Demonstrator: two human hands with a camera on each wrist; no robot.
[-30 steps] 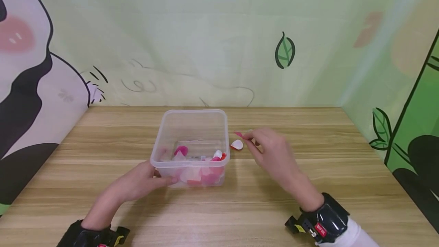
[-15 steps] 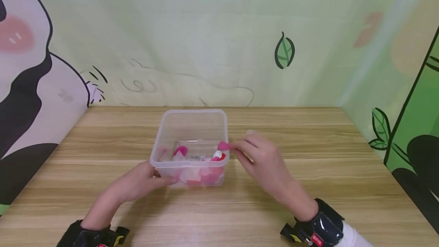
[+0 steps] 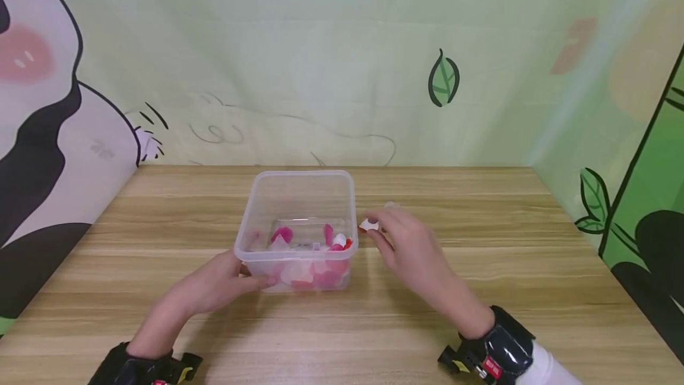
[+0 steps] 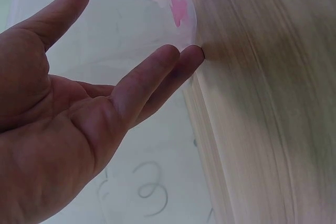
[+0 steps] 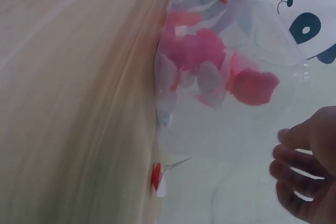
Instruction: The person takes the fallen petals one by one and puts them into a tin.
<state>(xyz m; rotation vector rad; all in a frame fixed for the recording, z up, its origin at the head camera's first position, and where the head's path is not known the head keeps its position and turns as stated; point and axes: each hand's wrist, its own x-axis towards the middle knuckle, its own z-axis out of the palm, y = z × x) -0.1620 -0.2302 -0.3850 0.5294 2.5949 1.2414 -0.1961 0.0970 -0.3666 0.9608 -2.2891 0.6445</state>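
A clear plastic box (image 3: pixel 295 257) stands on the table with pink, red and white petals (image 3: pixel 327 275) in its bottom. At its left front corner is my left hand (image 3: pixel 227 281), thumb along the front wall. The left wrist view has the left hand's fingers (image 4: pixel 142 85) extended, fingertips at the box wall. My right hand (image 3: pixel 414 248) hovers right of the box, its fingertips close by a white and red petal (image 3: pixel 367 226) on the table. In the right wrist view, the right hand's loosely bent fingers (image 5: pixel 296 174) hold nothing and that petal (image 5: pixel 159 179) lies apart from them.
Just beyond the right hand, a small pale piece (image 3: pixel 392 204) shows, mostly hidden. The wooden table (image 3: pixel 481 195) ends at a green printed backdrop (image 3: pixel 320 76) with a panda at the left.
My right hand carried a pink petal left to the box rim and let it go; it now lies inside. The hand has come back slightly right, beside the white and red petal. Left hand unmoved.
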